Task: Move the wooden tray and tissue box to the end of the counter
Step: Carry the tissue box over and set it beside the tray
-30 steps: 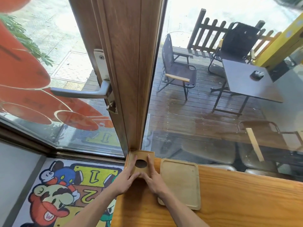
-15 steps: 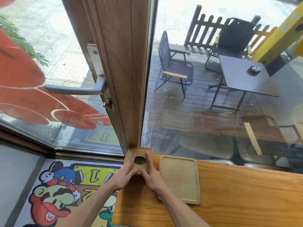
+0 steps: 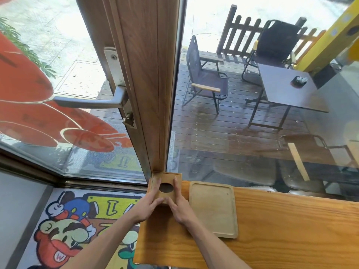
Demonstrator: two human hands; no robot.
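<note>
A square wooden tissue box (image 3: pixel 167 178) with a round dark hole in its top stands at the far left corner of the wooden counter (image 3: pixel 291 226), against the door frame. My left hand (image 3: pixel 150 203) presses its left side and front, fingers stretched along the top. My right hand (image 3: pixel 179 204) holds its right side the same way. A flat rectangular wooden tray (image 3: pixel 212 207) lies on the counter just right of the box, close to my right hand, with nothing on it.
A wooden door frame (image 3: pixel 147 84) with a metal handle (image 3: pixel 91 102) rises behind the box. Glass runs along the counter's far edge. The counter's left edge drops to a cartoon floor mat (image 3: pixel 73 226). Chairs and a table stand outside.
Both hands keep their hold on the tissue box at the corner. The view has shifted slightly; the box and tray stay in place.
</note>
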